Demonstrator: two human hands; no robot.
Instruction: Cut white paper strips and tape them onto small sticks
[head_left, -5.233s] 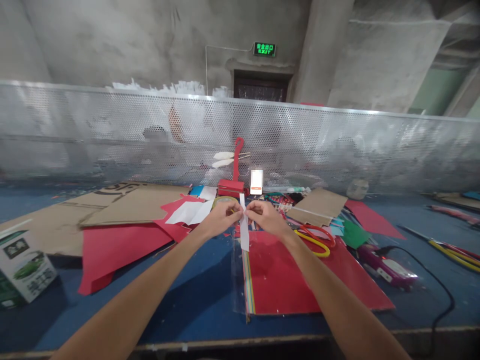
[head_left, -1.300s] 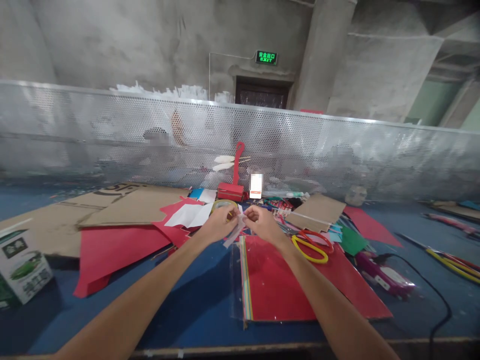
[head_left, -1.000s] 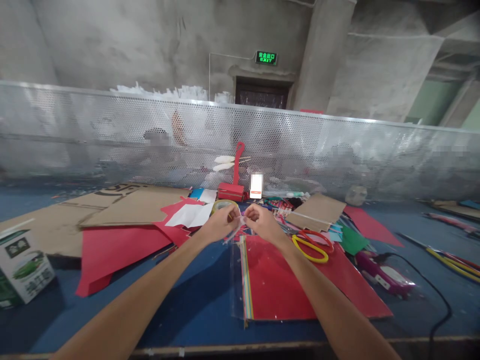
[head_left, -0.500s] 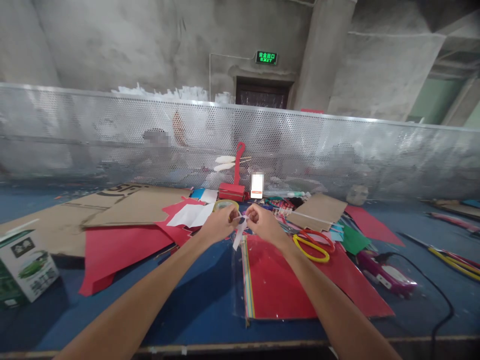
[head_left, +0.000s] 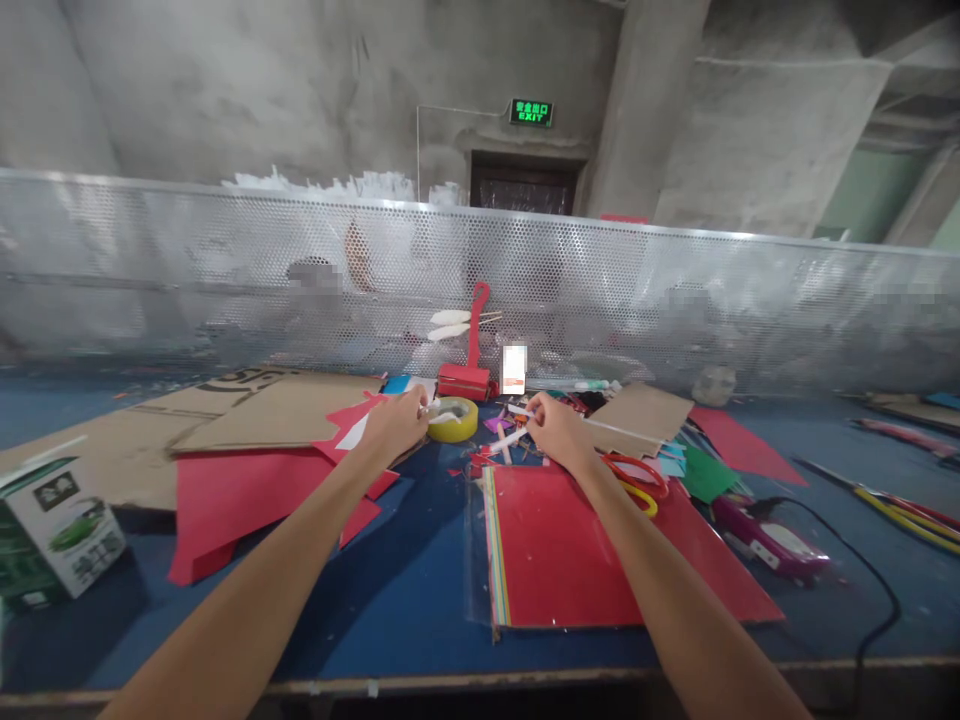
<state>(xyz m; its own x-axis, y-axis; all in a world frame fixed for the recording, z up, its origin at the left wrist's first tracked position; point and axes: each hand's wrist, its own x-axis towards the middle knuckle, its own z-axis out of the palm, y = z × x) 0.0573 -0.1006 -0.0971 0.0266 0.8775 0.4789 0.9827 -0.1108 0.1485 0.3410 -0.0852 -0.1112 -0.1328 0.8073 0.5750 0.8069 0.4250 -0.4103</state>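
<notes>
My right hand is closed in a pinch on a narrow white paper strip; one end points left and another sticks out above it. My left hand is held apart to the left, its fingertips pinched on a small white paper piece. That piece overlaps the yellow tape roll lying just beyond. Below my right hand lies a stack of red paper in a clear sleeve. Red- and yellow-handled scissors are partly hidden behind my right forearm.
Cardboard and red paper sheets lie at left, with a drink carton nearby. A red roller-shaped paper piece and a bright phone stand before the perforated metal screen. A purple corded device lies right.
My hands, which were together over the white paper, have moved apart, left and right. White paper now shows at each hand. The tape roll is more exposed.
</notes>
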